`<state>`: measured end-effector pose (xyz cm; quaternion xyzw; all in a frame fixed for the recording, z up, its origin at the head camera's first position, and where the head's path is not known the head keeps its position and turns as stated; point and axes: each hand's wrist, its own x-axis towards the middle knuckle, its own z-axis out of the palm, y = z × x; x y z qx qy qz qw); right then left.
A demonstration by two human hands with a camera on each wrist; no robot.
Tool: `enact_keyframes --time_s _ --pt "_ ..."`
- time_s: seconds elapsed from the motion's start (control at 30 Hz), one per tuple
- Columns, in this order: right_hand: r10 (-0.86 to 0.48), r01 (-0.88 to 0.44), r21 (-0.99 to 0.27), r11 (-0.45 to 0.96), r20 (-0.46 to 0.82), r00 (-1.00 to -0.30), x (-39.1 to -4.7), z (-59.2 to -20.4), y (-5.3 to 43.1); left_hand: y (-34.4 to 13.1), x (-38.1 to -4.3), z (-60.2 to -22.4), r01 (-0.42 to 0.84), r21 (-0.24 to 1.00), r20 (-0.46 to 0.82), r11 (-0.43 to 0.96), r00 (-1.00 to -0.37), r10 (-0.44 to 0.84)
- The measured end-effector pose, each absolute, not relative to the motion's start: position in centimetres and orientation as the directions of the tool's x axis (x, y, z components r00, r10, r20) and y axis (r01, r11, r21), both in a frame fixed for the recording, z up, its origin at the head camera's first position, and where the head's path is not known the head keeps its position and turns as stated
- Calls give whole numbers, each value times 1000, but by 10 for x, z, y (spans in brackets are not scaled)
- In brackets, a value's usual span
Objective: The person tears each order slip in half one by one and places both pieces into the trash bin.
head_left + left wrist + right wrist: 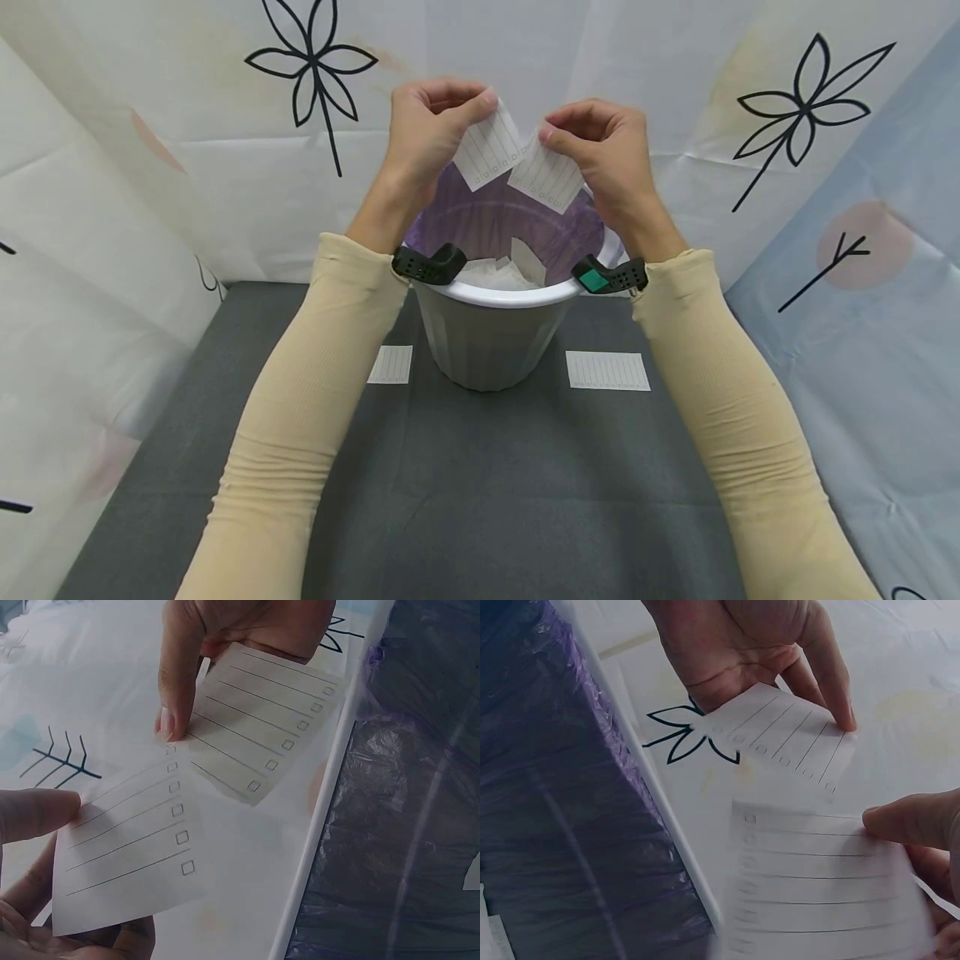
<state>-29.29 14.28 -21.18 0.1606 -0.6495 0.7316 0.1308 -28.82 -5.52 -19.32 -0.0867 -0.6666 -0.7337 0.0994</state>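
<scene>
Above the bin [487,350], the left hand [435,117] at eleven o'clock and right hand [603,146] at one are pinching one paper [489,152] each in their fingers, likely so neither slips.

Arms [288,408] stretched forward, the left hand [423,129] and right hand [607,146] (both pinching) are raised close together

Head cam: we look forward and down over both sleeves [281,450], widest view, whole waste bin [487,346] and flower-print backdrop [510,42] in frame. Wrist cams: we sit close in, facing the left hand's [427,125] and right hand's [611,146] work. Purple liner [405,765] fills left view's right side, right view's left. Both share the ruled paper slips [487,148].
</scene>
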Motion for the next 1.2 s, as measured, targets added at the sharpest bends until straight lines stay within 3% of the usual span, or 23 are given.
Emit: enact_keyframes --time_s 0.67,1.2 --pt "-97 -366 -914 -177 386 -917 -285 -207 144 -64 -281 -190 231 957 246 -175 -967 70" --pt "-189 -484 -863 -148 505 -842 -228 -216 151 -90 -224 -197 417 904 428 -98 -888 166"
